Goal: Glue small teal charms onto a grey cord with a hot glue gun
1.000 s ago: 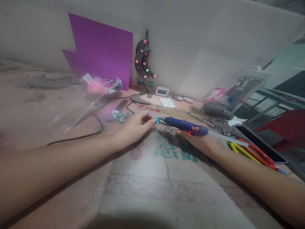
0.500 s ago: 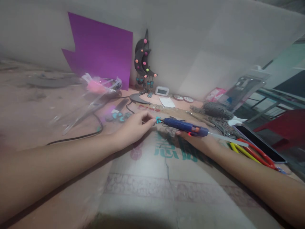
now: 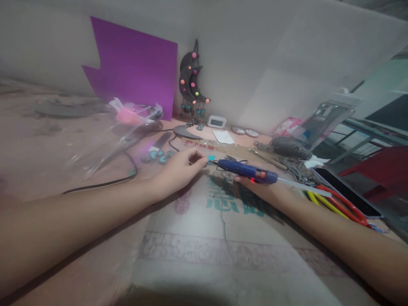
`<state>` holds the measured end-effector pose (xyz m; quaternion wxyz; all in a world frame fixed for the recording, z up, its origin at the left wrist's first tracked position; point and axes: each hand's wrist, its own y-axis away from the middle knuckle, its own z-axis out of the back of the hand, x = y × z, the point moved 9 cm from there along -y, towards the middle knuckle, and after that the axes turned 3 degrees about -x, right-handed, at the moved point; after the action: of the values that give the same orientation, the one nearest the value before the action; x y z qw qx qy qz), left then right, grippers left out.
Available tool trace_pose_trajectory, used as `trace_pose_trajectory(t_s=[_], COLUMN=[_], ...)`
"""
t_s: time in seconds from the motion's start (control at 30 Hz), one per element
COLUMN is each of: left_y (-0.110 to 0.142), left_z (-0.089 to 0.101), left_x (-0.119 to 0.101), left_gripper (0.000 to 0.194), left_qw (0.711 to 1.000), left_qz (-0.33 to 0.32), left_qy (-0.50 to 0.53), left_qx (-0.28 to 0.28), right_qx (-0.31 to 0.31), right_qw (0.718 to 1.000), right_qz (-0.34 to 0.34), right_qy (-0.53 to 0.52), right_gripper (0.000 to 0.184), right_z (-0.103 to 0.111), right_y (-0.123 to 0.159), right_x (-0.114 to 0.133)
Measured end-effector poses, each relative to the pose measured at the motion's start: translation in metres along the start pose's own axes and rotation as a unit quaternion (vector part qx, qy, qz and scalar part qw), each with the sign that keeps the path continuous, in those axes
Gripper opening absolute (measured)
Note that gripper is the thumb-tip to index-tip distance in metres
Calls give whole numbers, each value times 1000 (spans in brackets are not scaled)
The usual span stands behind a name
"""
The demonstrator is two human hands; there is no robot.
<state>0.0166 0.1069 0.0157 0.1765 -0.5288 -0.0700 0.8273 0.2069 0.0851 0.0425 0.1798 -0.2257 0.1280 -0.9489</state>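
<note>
My right hand is closed around a blue glue gun, with a glue stick poking out of its back end. The gun's nozzle points left, at a small turquoise piece; whether the tip touches it I cannot tell. My left hand pinches that piece between thumb and fingertips. Just left of this hand lie several turquoise-and-grey pieces. Both hands are above a printed cardboard sheet.
Grey crescents with coloured pompoms hang by the wall, beside purple card. A white digital clock stands behind. Grey yarn, a phone and red-handled scissors lie right. A black cable crosses the left side.
The glue gun has shifted very slightly left and its nozzle now sits at the lower part of the turquoise piece, which shows more fully. My left hand is nearly still.
</note>
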Motion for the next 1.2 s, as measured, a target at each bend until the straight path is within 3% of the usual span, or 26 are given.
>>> trace_pose_trajectory(t_s=[0.6, 1.2], left_y=[0, -2], left_z=[-2, 1], left_x=[1, 4], left_gripper=[23, 22], left_qw=[1000, 1000], left_qz=[11, 15], left_qy=[-22, -2], left_qx=[9, -7], right_qx=[-36, -50], right_qw=[998, 997], right_qz=[-6, -23], right_qy=[-60, -52], right_gripper=[28, 23], right_z=[6, 7], right_y=[-1, -2], right_x=[0, -2])
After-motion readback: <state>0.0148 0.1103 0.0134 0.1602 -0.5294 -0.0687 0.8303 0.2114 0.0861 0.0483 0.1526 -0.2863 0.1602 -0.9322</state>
